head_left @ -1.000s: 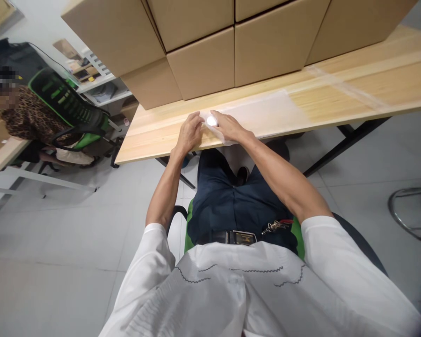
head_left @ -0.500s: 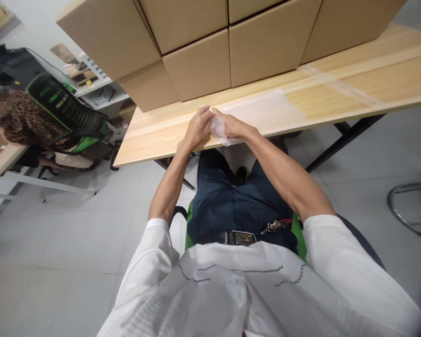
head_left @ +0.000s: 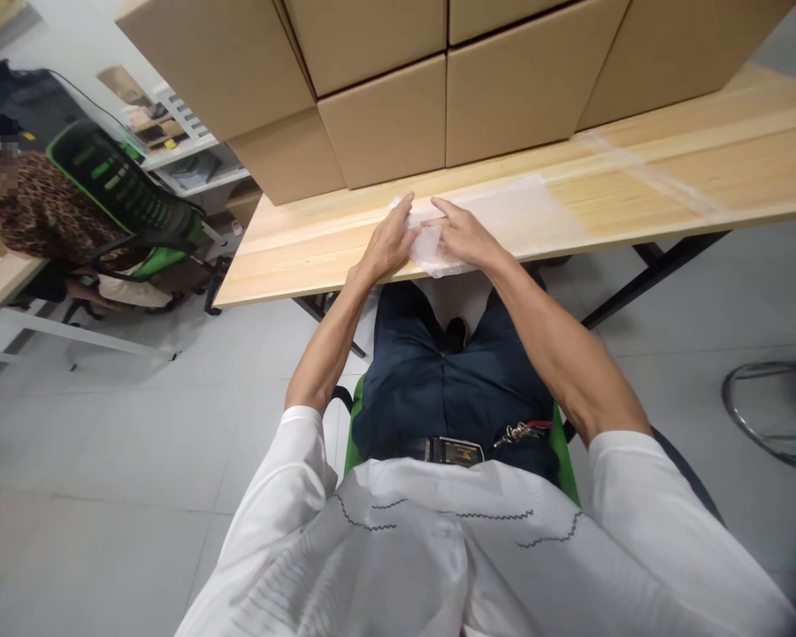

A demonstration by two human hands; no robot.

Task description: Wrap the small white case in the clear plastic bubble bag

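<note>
While the fingers of the left hand (head_left: 388, 241) are held long and close together, with the thumb turned inward, those of the right hand (head_left: 465, 237) are parted, the uppermost being set clearly off from the rest. Between the 2 hands, the crumpled end of a thin translucent sheet (head_left: 534, 211) is enclosed: it is met by the left thumb on its left side and is partly covered by the right fingers, which are laid over it. The inside of its folds is hidden. To the right of the right hand, the rest of the sheet is spread flat on the wooden table (head_left: 292, 250), and its crumpled corner is brought to the front edge. Farther right, the tabletop is crossed by a strip of clear tape (head_left: 650, 172). Behind the hands, apart from the fingertips, cardboard boxes (head_left: 385, 124) are stacked in at least 2 layers. Below the table edge, dark trousers (head_left: 438, 372), a belt (head_left: 417, 449), keys (head_left: 518, 433) at the right hip and a white shirt (head_left: 431, 557) are seen. At the far left, a co-worker (head_left: 46, 212) in a leopard-print top is seated on a black and green mesh chair (head_left: 110, 177), near a white shelf (head_left: 216, 179).
</note>
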